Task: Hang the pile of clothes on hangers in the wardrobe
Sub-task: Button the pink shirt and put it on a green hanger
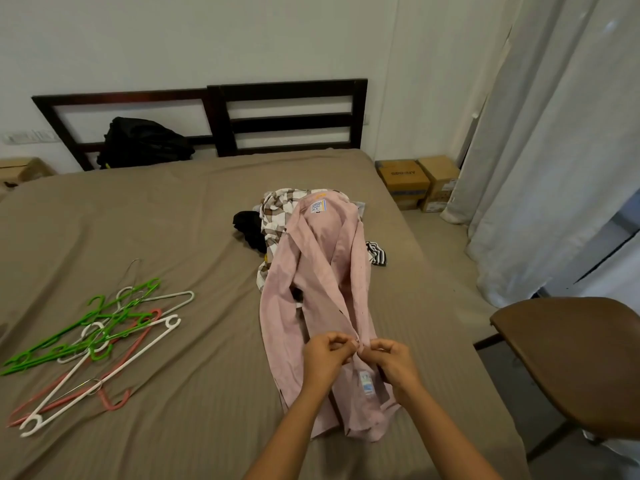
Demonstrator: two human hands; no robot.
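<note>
Pink shirt lies open, lengthwise on the bed, collar end resting on the pile of other clothes, hem end toward the person. Left hand and right hand meet at the lower front edge; fingers of both are curled and pinch the cloth at what looks like a button. Cannot tell whether it is being done up or undone. Step in hand is likely button work before the shirt goes on a hanger. To do it well: one hand should hold the buttonhole edge taut, the other tilt the button and push it through edgewise, no yanking, since the cloth is thin and creased. Work should run up the placket in order, with the shirt flat so the two fronts do not twist. The neck needs to stay open for a hanger. Hangers lie tangled in a heap on the bed, well apart to the left; lifting one could drag the others along. Wardrobe is not in view. A brown chair stands beside the bed on the right.
</note>
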